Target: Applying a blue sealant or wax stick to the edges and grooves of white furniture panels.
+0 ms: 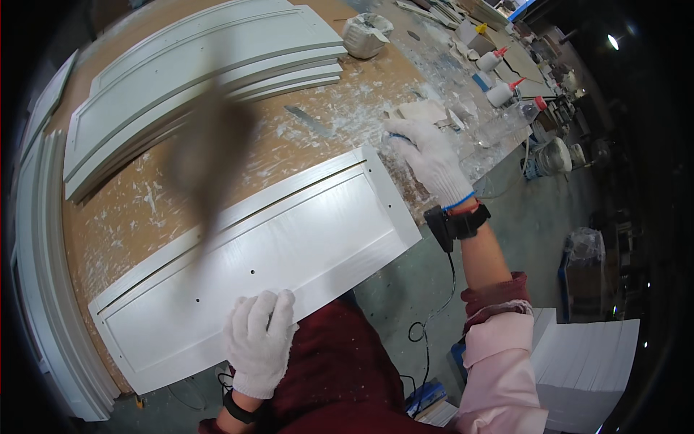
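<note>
A white framed panel door [253, 253] lies slantwise in front of me, with small dark holes and a dark groove along its far side. My left hand [261, 340], in a white knit glove, rests on its near edge. Those fingers lie stretched over the white face. Beyond the panel's right end, my right hand [431, 160], gloved too, is over the workbench [354, 119]. Its fingers are curled, and what they hold, if anything, I cannot make out. A crumpled pale piece of cloth or paper [423, 112] lies by its fingertips.
White panels [210, 65] are stacked at the far left, and more panels [54, 275] stand along the left side. A flat metal scraper [309, 121], a white-crusted tub [367, 36], red-tipped glue bottles [500, 92] and a clear bottle [513, 119] are on the bench. A dark blur covers part of the view.
</note>
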Demonstrator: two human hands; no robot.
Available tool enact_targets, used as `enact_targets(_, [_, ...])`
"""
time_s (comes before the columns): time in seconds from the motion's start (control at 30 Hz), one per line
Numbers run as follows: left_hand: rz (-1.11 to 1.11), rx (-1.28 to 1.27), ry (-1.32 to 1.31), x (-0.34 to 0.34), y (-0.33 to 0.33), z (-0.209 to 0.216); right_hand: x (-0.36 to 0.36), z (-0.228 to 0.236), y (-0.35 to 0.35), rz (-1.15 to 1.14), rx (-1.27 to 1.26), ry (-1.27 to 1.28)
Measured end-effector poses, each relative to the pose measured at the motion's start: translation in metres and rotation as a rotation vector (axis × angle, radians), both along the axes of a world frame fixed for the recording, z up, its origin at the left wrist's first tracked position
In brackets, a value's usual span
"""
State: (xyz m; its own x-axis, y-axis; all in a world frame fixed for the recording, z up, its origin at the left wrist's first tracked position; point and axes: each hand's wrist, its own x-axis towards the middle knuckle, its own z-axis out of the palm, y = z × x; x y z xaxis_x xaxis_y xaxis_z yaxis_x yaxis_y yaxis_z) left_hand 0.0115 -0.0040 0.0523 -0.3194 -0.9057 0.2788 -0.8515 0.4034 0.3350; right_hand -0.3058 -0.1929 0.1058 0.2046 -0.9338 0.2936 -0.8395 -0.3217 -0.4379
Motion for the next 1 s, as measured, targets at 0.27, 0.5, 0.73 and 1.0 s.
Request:
enact_targets(0.27, [0.067, -0.181, -0.071, -0.001, -0.002, -0.015, 0.012, -0.015, -0.035, 0.107, 0.156, 0.039])
enact_targets(0.5, [0.079, -0.179, -0.078, -0.001, -0.001, -0.013, 0.015, -0.017, -0.038, 0.174, 0.104, 0.137])
enact_targets(0.73, [0.062, -0.155, -0.068, -0.002, -0.002, -0.009, 0.015, -0.018, -0.038, 0.181, 0.054, 0.232])
enact_targets(1.0, [0.067, -0.143, -0.06, -0.002, 0.0, -0.012, 0.01, -0.019, -0.039, 0.145, 0.061, 0.172])
